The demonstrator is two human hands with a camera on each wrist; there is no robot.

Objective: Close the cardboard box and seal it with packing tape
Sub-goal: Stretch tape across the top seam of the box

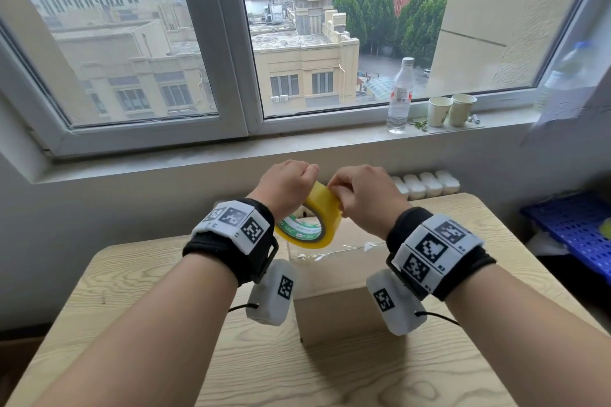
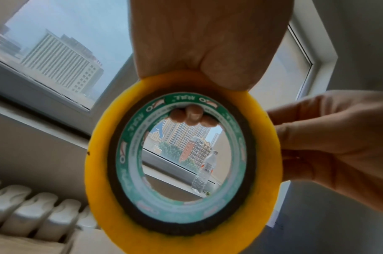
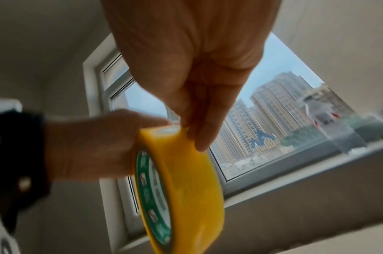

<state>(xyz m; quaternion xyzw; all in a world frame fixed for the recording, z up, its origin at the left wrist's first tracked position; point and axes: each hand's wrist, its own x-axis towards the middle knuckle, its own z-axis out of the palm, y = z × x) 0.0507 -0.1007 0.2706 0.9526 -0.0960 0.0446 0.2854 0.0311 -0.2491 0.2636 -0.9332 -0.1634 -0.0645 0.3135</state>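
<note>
A yellow roll of packing tape [image 1: 314, 221] with a green-printed core hangs in the air above the cardboard box [image 1: 337, 294], which stands on the wooden table [image 1: 132, 291]. My left hand [image 1: 286, 185] grips the roll [image 2: 181, 171] at its top, fingers curled through the core. My right hand [image 1: 358, 195] pinches at the roll's outer surface [image 3: 186, 180] near the top, thumb and fingertips together on the tape. The box top carries shiny clear tape strips; its flaps lie mostly hidden behind my wrists.
A water bottle [image 1: 400, 96] and two paper cups [image 1: 451, 110] stand on the windowsill. A white radiator [image 1: 426, 183] sits behind the table. A blue perforated crate [image 1: 572, 228] is at the right.
</note>
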